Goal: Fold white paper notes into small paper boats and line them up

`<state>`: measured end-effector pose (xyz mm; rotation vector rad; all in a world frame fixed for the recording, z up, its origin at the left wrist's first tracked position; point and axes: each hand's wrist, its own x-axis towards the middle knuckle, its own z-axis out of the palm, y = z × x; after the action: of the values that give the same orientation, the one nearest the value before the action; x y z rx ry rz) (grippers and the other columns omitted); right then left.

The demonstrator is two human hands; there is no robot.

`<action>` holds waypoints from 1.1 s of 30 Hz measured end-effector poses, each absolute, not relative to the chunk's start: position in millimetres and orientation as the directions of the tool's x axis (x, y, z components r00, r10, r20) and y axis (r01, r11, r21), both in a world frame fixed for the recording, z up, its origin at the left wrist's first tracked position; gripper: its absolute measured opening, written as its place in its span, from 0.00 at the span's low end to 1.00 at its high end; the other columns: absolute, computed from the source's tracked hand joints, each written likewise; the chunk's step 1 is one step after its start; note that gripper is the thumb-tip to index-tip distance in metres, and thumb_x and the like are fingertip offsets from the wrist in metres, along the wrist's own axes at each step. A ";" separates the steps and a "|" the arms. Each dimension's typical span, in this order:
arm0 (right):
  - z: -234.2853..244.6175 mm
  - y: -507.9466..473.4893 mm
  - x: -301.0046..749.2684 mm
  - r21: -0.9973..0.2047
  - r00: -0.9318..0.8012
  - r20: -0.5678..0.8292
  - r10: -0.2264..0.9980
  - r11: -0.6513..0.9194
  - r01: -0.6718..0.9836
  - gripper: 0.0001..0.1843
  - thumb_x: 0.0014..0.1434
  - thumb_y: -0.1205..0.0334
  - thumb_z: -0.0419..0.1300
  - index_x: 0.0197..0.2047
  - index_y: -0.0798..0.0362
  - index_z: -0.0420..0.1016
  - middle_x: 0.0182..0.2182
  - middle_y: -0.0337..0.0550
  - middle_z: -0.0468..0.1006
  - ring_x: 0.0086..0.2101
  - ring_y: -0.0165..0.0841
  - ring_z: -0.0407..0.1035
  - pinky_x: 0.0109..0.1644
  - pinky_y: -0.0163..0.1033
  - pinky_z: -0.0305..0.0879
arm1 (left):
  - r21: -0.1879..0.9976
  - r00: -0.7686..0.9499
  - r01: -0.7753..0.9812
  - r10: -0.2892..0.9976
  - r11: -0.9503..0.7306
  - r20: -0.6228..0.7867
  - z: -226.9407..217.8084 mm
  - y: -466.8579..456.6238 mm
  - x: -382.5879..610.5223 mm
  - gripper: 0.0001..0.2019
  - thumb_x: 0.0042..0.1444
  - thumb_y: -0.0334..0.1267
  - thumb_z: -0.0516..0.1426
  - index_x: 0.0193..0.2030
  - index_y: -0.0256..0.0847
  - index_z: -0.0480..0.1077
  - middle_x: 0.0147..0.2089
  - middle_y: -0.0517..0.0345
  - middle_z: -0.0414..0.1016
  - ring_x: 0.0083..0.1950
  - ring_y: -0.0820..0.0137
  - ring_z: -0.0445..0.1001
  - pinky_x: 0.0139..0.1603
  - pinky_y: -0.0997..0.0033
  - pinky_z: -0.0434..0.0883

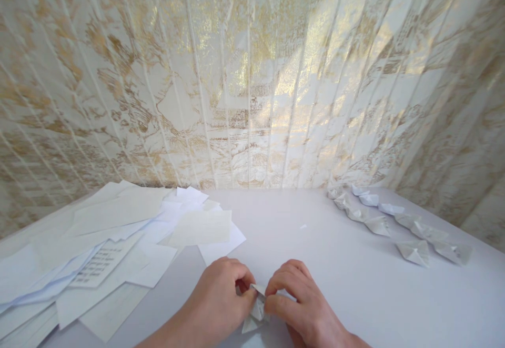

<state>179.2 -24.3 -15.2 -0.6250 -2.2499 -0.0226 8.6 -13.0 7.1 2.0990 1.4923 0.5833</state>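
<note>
Matt folded paper, smooth tabletop, sheeny, gold-glinting cloth curtain

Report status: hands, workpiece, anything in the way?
Left hand pinching small white folded paper piece. Right hand at its right side. Loose white paper sheets left, folded white paper shapes right; nothing visibly blocking.

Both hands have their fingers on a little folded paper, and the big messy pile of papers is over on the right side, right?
Not quite: the messy pile of papers is on the left, as the head view shows. The left hand and right hand do have their fingers on a little folded paper.
</note>
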 end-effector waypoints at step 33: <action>-16.0 -29.0 183.5 -0.400 -0.593 0.531 0.606 0.796 0.455 0.13 0.54 0.76 0.45 0.30 0.54 0.67 0.28 0.46 0.71 0.28 0.31 0.65 0.31 0.32 0.62 | 0.507 0.401 0.797 0.915 -0.327 -0.041 9.0 -10.8 13.8 0.15 0.38 0.25 0.51 0.32 0.43 0.72 0.26 0.61 0.72 0.33 0.69 0.69 0.32 0.76 0.61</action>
<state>183.5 -29.0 -16.0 -0.7802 -2.3072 0.2917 13.8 -10.8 9.0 2.2118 1.4637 0.3510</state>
